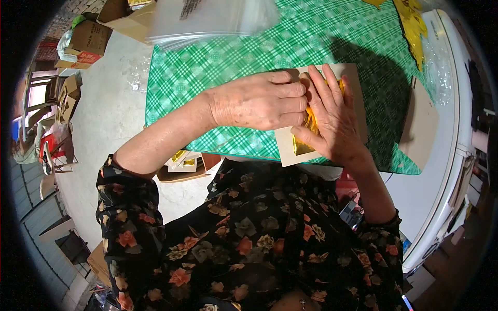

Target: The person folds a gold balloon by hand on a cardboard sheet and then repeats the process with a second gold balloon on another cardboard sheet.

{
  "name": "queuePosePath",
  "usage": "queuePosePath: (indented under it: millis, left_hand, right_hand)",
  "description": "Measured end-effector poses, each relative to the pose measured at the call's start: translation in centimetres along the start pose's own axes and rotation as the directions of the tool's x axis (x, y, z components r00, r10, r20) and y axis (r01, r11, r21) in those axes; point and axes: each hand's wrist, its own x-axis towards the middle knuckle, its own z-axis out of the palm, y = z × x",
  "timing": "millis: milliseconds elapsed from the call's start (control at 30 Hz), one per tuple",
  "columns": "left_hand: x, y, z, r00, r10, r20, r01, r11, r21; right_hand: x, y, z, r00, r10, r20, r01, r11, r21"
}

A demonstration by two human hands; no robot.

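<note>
A piece of gold foil (pixel 302 145) with an orange strip on it lies on a beige cardboard sheet (pixel 287 153) near the table's front edge. My right hand (pixel 332 116) rests flat over the foil, fingers stretched out, and covers much of it. From the left, my left hand (pixel 267 101) reaches in with its fingers curled, knuckles up, against the right hand's fingers. Its fingertips are hidden, so what they grip cannot be made out.
A green checked cloth (pixel 207 72) covers the table. Clear plastic bags (pixel 218 20) are stacked at the back. Gold foil scraps (pixel 410 31) and another cardboard sheet (pixel 419 122) lie on the right. Cardboard boxes (pixel 91 41) stand on the floor at left.
</note>
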Motion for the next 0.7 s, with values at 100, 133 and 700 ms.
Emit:
queuePosePath:
  millis: [100,133,700]
  left_hand:
    - [0.1,0.2,0.1,1.000,-0.014,0.007,0.014,0.999,-0.033]
    - [0.1,0.3,0.1,1.000,-0.016,0.013,0.017,0.999,-0.045]
    - [-0.1,0.2,-0.6,0.995,-0.044,0.092,0.057,0.988,-0.140]
  right_hand:
    - [0.0,-0.2,0.0,1.000,0.006,-0.020,-0.005,0.999,0.048]
    - [0.1,-0.3,0.0,1.000,0.011,-0.018,-0.010,0.999,0.051]
    - [0.2,-0.3,-0.3,1.000,0.020,-0.001,-0.020,0.997,0.079]
